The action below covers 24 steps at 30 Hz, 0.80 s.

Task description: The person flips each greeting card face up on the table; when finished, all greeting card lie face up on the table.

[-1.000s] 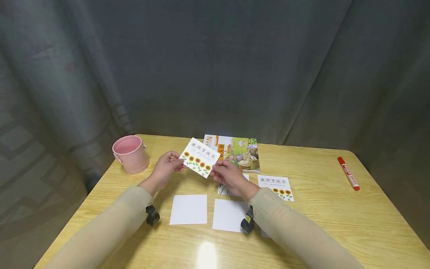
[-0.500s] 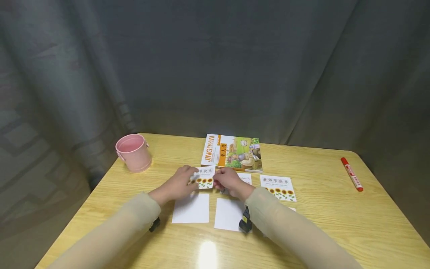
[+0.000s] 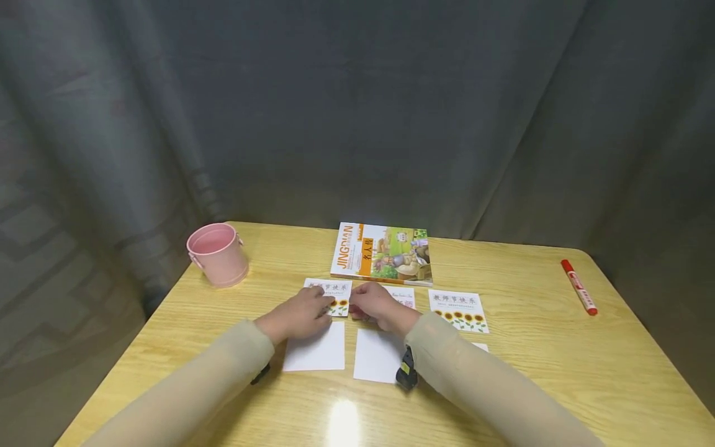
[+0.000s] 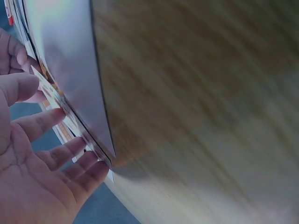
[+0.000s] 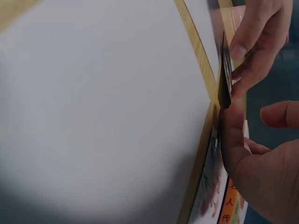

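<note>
A: Where is the sunflower card [image 3: 329, 293] lying?

B: It is lying flat on the bench [image 3: 536, 366], just in front of the picture book [image 3: 383, 252].

A: What are the hands doing?

B: The left hand [image 3: 303, 312] is resting on the card's near left part with straight, spread fingers [image 4: 70, 151]. The right hand [image 3: 373, 303] is touching its right edge, its fingers loosely bent.

Both forearms reach forward, the left hand [image 3: 304, 308] and right hand [image 3: 373, 305] lowered side by side, fingers extended.
</note>
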### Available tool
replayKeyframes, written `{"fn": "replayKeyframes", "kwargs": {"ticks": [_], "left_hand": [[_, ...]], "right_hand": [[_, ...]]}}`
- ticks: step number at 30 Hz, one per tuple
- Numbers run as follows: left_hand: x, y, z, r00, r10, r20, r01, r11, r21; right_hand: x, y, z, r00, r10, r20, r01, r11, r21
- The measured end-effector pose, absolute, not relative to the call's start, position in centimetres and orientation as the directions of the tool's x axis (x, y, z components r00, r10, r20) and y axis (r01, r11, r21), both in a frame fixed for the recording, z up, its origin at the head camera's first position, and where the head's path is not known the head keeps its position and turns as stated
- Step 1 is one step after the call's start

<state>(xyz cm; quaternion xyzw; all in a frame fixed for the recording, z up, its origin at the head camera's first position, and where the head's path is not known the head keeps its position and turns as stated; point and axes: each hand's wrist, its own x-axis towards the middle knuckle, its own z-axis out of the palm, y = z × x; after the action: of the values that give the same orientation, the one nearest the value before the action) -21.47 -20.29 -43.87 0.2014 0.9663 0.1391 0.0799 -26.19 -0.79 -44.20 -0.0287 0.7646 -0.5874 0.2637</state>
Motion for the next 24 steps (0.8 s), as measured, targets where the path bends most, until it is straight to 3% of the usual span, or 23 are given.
{"fn": "replayKeyframes", "kwargs": {"ticks": [8, 16, 20, 22, 24], "left_hand": [[-21.3, -20.2, -44.3, -0.918, 0.386, -0.085, 0.347, 0.889, 0.298], [-18.5, -22.6, -42.7, -0.941, 0.320, 0.112, 0.333, 0.812, 0.479], [-15.9, -23.7, -42.7, -0.920, 0.387, 0.061, 0.361, 0.776, 0.518], [-14.8, -24.0, -42.9, -0.936, 0.353, 0.008, 0.286, 0.746, 0.601], [-14.1, -24.0, -43.1, -0.963, 0.260, -0.071, 0.133, 0.688, 0.713]], "right_hand": [[-25.4, 0.0, -44.0, -0.864, -0.366, -0.346, 0.230, 0.326, -0.917], [-23.4, 1.1, -43.0, -0.801, -0.473, -0.367, 0.273, 0.256, -0.927], [-22.4, 1.6, -42.6, -0.755, -0.525, -0.393, 0.327, 0.219, -0.919], [-21.9, 1.7, -42.5, -0.730, -0.543, -0.416, 0.373, 0.194, -0.907], [-21.4, 1.7, -42.5, -0.707, -0.562, -0.430, 0.402, 0.181, -0.898]]}}
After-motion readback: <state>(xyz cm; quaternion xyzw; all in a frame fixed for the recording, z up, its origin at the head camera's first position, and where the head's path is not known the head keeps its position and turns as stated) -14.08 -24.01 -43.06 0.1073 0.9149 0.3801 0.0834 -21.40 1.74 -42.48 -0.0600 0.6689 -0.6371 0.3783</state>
